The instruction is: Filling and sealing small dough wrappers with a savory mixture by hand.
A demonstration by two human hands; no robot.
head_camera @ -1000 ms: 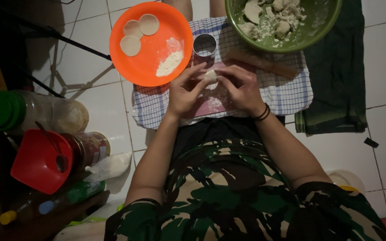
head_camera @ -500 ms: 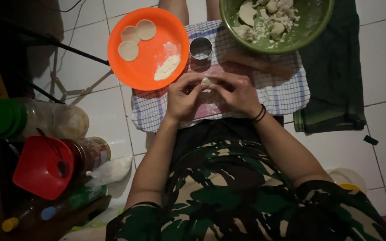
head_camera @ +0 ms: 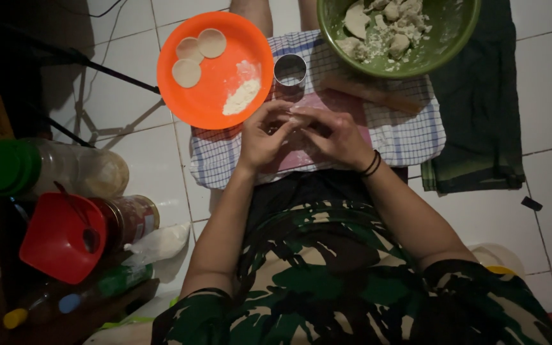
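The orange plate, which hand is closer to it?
Left. The left hand sits just below the orange plate, near its lower right rim. The right hand is farther right, over the pink mat, with the left hand between it and the plate.

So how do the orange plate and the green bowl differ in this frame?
The orange plate is flat and shallow, while the green bowl is deep-sided. The plate holds three flat dough rounds and a small heap of flour; the bowl holds rough dough lumps and crumbs. The plate lies fully in view, the bowl is cut by the top edge. Both are round and sit partly on the checked cloth.
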